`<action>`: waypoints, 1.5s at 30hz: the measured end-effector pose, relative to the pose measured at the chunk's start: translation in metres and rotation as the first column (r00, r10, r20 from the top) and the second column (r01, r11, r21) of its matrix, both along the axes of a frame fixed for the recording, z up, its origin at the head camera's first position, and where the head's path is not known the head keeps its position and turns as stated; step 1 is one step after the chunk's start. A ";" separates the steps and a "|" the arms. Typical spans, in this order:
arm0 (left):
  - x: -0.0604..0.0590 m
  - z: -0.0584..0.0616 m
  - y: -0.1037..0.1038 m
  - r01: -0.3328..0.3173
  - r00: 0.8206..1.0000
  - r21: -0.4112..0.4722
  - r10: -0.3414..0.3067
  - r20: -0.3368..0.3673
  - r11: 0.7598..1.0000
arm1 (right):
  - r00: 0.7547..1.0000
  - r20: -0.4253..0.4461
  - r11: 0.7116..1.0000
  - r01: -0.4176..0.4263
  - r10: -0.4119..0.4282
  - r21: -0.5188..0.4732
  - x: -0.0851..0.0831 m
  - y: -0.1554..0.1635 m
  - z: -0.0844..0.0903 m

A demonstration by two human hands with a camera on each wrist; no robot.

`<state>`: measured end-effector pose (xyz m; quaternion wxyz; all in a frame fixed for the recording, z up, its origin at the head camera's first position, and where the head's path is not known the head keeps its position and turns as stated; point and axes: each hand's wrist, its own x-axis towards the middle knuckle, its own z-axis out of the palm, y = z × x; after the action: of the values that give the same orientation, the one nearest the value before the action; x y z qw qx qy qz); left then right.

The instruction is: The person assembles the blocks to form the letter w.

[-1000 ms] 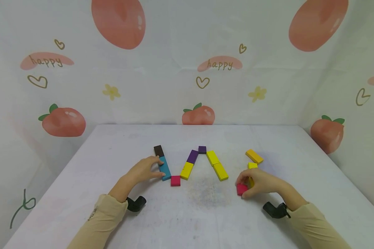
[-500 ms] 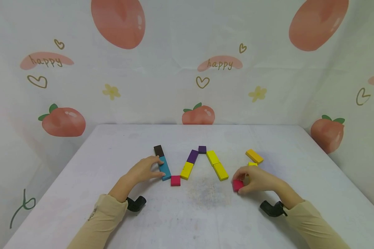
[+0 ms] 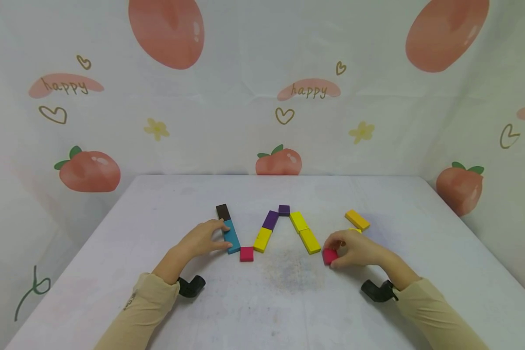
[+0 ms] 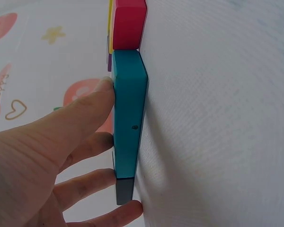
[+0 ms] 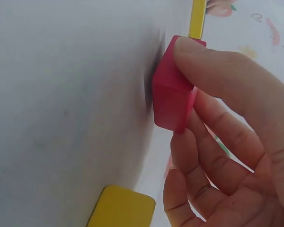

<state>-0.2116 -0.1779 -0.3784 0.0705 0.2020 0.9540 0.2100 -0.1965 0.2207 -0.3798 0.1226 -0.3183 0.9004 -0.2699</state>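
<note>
Zigzag row of flat wooden blocks laid out on the pale grey counter (image 3: 157, 291), judged well along but not closed at its right end. Already in line: dark brown block (image 3: 222, 211), long teal block (image 3: 231, 236), small pink square block (image 3: 246, 253), yellow block (image 3: 262, 239), purple block (image 3: 270, 219), small purple square (image 3: 283, 210) at the peak, then two yellow blocks (image 3: 305, 235) sloping down to the right of that peak.

Left hand (image 3: 204, 239) with fingers straight, resting against the teal block's left edge, thumb tip near its lower end.

Right hand (image 3: 354, 249) pinching a second pink cube-like block (image 3: 330, 255), thumb and fingers clamped round it, just right of the lower end of the two yellow blocks, tilted, apparently not quite flat on the counter.

Still loose, by this reading: an orange-yellow block (image 3: 357, 219) further right of the peak, and a yellow piece partly hidden behind the right hand.
</note>
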 end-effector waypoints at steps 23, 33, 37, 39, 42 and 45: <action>-0.001 -0.001 0.001 -0.016 1.000 -0.005 0.016 0.003 1.000 | 0.997 0.074 1.000 0.031 -0.030 -0.004 -0.004 -0.003 0.001; -0.001 -0.002 0.000 -0.020 1.000 -0.007 0.020 0.005 1.000 | 0.998 0.056 1.000 0.027 -0.027 -0.006 -0.005 -0.002 -0.001; -0.001 -0.002 0.000 -0.019 1.000 -0.006 0.019 0.006 1.000 | 0.998 0.054 1.000 0.025 -0.024 -0.011 -0.005 -0.002 -0.002; -0.001 -0.002 0.000 -0.018 1.000 -0.006 0.018 0.006 1.000 | 0.998 0.055 1.000 0.023 -0.022 -0.016 -0.005 -0.002 -0.002; -0.001 -0.002 0.000 -0.017 1.000 -0.005 0.017 0.005 1.000 | 0.998 0.059 1.000 0.021 -0.020 -0.022 -0.005 -0.002 -0.002; -0.001 -0.002 0.000 -0.015 1.000 -0.005 0.015 0.002 1.000 | 0.998 0.064 1.000 0.022 -0.021 -0.021 -0.005 -0.002 -0.002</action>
<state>-0.2127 -0.1779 -0.3800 0.0705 0.1943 0.9560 0.2081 -0.2016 0.2186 -0.3818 0.1448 -0.3013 0.8964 -0.2910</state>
